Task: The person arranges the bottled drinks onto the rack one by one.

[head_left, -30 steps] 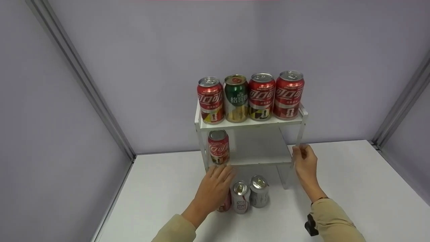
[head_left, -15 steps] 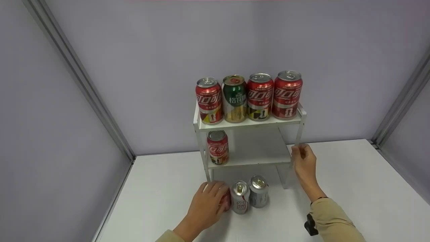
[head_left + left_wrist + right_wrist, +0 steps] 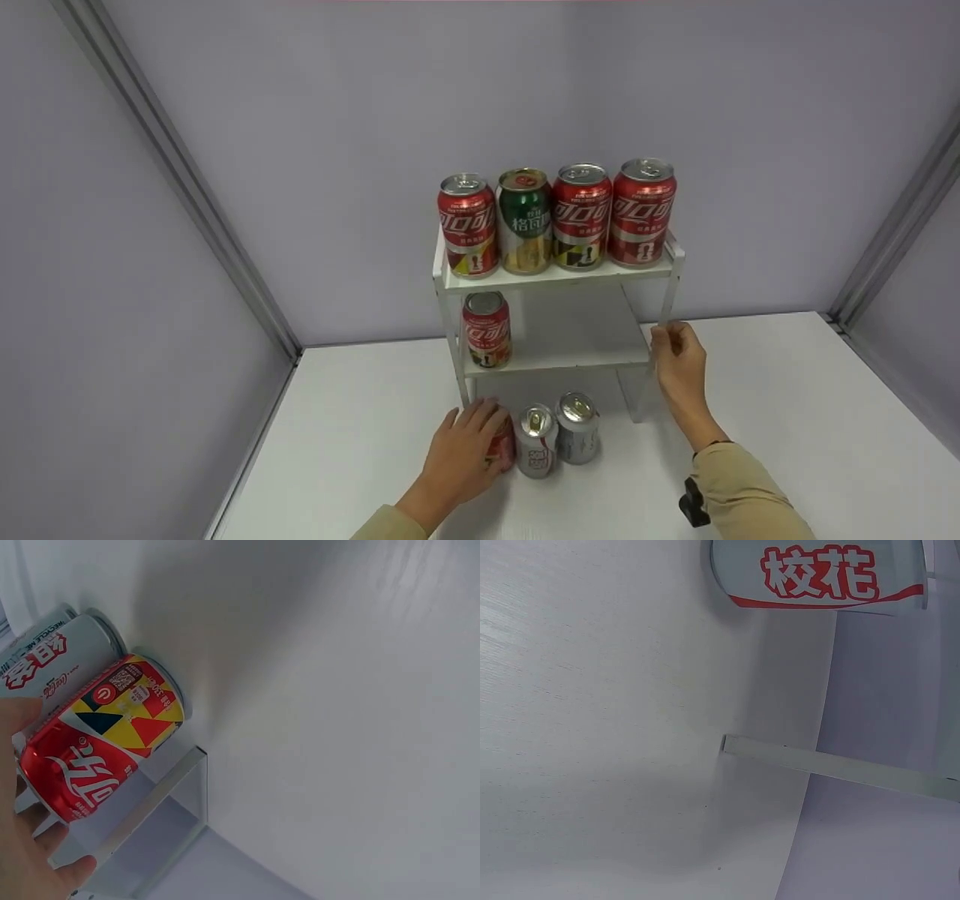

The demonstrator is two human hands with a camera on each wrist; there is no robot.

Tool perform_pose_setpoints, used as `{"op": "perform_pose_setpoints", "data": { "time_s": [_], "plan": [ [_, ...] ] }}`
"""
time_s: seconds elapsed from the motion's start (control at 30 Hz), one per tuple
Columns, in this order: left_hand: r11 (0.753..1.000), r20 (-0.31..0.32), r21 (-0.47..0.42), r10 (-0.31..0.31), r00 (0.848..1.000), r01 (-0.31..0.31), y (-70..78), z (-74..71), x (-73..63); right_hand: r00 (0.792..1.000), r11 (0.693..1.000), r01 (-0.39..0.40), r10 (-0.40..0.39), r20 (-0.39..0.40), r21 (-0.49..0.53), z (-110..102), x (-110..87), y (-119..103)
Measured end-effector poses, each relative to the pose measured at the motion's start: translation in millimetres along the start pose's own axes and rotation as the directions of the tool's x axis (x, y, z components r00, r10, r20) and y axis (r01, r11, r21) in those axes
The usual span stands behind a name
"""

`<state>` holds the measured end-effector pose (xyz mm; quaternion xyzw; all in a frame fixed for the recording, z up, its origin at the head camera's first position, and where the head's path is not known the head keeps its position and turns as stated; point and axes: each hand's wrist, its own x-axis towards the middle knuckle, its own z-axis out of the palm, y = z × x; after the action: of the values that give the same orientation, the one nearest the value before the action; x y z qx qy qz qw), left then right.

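My left hand is at the red cola can on the table, at the lower left front of the white two-tier shelf. Its fingers are spread about the can's upper end, with the thumb on the side toward the neighbouring pale can; whether they touch it is unclear. Right of the red can stand two silver-white cans, one nearer and one a little farther back. My right hand pinches the shelf's right front leg; that hand is out of sight in the right wrist view.
On the top tier stand red cola cans at the left, third place and right, with a green-and-gold can among them. Another red can occupies the lower tier's left end. Grey-lilac walls surround the white table.
My left hand has come down from in front of the lower tier to the red can on the table, and its fingers have shifted slightly there. The right hand stays at the shelf leg.
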<state>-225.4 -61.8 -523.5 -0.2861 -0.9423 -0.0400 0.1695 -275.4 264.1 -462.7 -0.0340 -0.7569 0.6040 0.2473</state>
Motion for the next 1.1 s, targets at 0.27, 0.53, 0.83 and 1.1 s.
{"op": "perform_pose_setpoints", "data": {
  "time_s": [0.27, 0.53, 0.83, 1.1],
  "plan": [
    [0.997, 0.045, -0.059, -0.043, 0.998, 0.045, -3.1, 13.9, 7.2, 0.999, 1.0, 0.023, -0.024, -0.027, -0.013, 1, 0.4, 4],
    [0.986, -0.063, -0.161, -0.062, 0.996, 0.051, -1.8, 26.5, 5.2, 1.0, 1.0, 0.026, -0.026, -0.016, -0.018, 1, 1.7, 5],
    [0.974, -0.103, -0.21, -0.11, 0.989, 0.086, 5.8, 27.0, -1.1, 1.0, 1.0, 0.02, -0.02, -0.011, 0.013, 3, 1.4, 6],
    [0.977, -0.158, -0.202, -0.108, 0.982, 0.075, 13.3, 24.3, -6.0, 1.0, 0.999, 0.007, -0.007, -0.015, -0.038, 1, -1.4, -5]
  ]
}}
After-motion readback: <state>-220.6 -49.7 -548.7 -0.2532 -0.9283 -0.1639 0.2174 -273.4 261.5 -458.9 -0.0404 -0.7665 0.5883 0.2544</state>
